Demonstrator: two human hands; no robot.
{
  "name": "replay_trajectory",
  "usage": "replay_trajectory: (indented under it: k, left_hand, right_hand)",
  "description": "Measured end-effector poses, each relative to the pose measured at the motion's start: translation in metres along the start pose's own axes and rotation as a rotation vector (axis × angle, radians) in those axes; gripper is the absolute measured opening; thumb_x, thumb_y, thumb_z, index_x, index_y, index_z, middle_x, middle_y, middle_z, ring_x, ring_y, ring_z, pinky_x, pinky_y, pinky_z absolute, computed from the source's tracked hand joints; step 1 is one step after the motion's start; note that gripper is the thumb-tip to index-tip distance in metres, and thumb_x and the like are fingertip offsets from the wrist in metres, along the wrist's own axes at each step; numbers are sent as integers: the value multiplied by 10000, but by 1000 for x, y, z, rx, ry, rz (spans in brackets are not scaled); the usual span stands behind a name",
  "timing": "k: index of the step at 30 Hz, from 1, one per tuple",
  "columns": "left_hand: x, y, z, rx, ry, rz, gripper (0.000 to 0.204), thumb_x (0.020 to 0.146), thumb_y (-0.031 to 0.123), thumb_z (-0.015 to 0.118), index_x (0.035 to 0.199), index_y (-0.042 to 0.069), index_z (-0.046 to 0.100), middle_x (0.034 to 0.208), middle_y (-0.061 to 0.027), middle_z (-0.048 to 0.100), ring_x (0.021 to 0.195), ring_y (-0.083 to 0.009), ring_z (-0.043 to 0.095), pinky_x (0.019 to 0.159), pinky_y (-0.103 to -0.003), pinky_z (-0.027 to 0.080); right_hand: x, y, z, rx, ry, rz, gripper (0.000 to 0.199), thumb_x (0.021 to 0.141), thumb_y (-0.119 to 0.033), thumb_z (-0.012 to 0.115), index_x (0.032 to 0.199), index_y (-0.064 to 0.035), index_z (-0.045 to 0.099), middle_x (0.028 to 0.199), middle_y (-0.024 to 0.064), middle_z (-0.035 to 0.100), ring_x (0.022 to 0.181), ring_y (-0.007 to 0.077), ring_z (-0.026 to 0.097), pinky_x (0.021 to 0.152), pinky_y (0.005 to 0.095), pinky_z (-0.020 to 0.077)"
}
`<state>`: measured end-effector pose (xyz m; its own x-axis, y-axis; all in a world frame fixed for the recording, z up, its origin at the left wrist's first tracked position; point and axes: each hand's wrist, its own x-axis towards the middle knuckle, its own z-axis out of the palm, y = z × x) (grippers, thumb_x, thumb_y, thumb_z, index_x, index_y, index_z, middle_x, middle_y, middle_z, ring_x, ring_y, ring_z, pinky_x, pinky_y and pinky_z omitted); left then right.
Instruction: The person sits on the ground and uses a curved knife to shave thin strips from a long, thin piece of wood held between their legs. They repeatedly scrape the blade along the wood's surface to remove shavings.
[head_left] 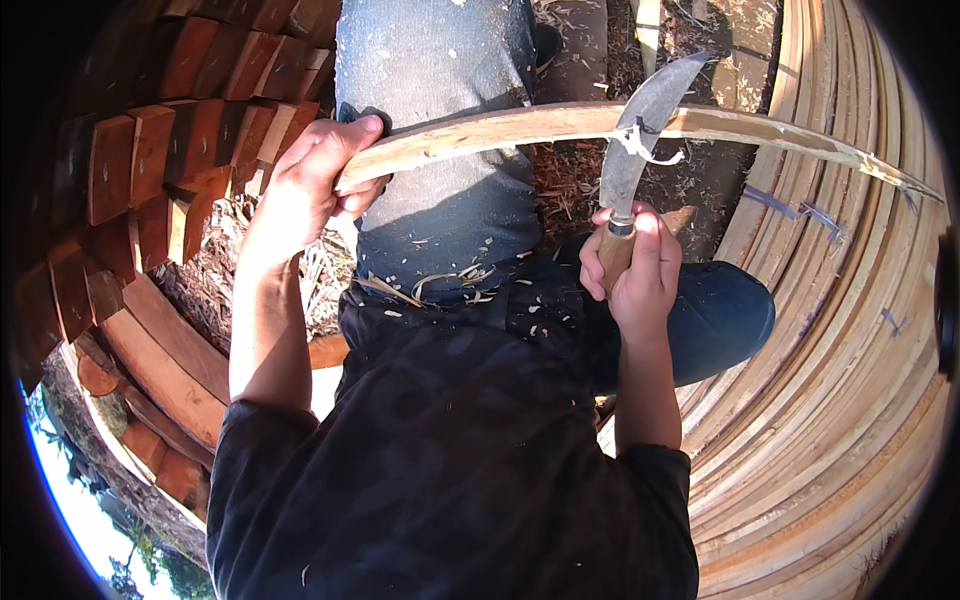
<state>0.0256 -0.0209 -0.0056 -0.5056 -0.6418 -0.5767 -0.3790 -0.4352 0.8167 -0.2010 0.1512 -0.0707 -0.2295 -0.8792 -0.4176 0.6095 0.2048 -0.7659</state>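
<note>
My left hand [325, 175] is closed around the near-left end of a long pale wooden strip [480, 130]. The strip runs across my left thigh and on to the right, its far end thinning out over the stacked wood. In my right hand [635, 260] I grip the wooden handle of a knife [640, 130] with a broad curved blade. The blade points away from me and lies across the strip, right of my thigh. A curled white shaving [640, 148] clings to the blade where it crosses the wood.
Long thin wooden strips [830, 380] are stacked along my right side, some marked with bluish ties. On the left rise piles of short reddish wood pieces [150, 150]. Shavings [310, 255] litter the ground and my blue trousers [440, 230]. A plank [580, 50] lies ahead.
</note>
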Motion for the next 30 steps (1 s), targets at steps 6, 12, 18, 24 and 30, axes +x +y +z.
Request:
replay_trajectory:
  k: [6, 12, 18, 24, 30]
  left_hand:
    - [-4, -1, -1, 28, 23, 31, 497, 953, 335, 394, 533, 72, 437, 436, -9, 372, 389, -97, 323, 415, -264, 247]
    - [-4, -1, 4, 56, 64, 25, 461, 939, 312, 407, 545, 73, 401, 441, -23, 363, 385, -114, 320, 411, -271, 242]
    - [-9, -3, 5, 153, 159, 16, 469, 939, 335, 411, 552, 70, 408, 455, -24, 373, 400, -111, 334, 425, -267, 247]
    - [-3, 0, 5, 100, 32, 40, 457, 936, 345, 425, 576, 65, 430, 464, -17, 376, 412, -108, 344, 435, -257, 254]
    - [-4, -2, 12, 120, 177, 47, 457, 946, 311, 411, 559, 68, 423, 465, -21, 379, 411, -109, 342, 434, -261, 250]
  right_hand:
    - [2, -10, -20, 472, -422, 109, 434, 1009, -362, 263, 1012, -1, 503, 444, 88, 402, 275, 108, 300, 270, 226, 273]
    - [5, -28, -11, 139, 25, -221, 422, 1002, -376, 298, 1054, -9, 499, 503, 49, 428, 329, 90, 340, 317, 213, 295]
    - [-3, -30, 5, -429, -153, -18, 243, 966, -180, 445, 1082, 16, 529, 565, -1, 450, 447, 35, 391, 407, 178, 282]
    - [-2, -21, 10, -558, -55, -182, 227, 961, -192, 453, 1042, 2, 537, 558, 10, 463, 427, 37, 398, 399, 192, 311]
    - [4, -24, 6, -106, 109, -211, 268, 964, -218, 443, 1063, 10, 543, 542, 3, 450, 407, 43, 383, 394, 192, 301]
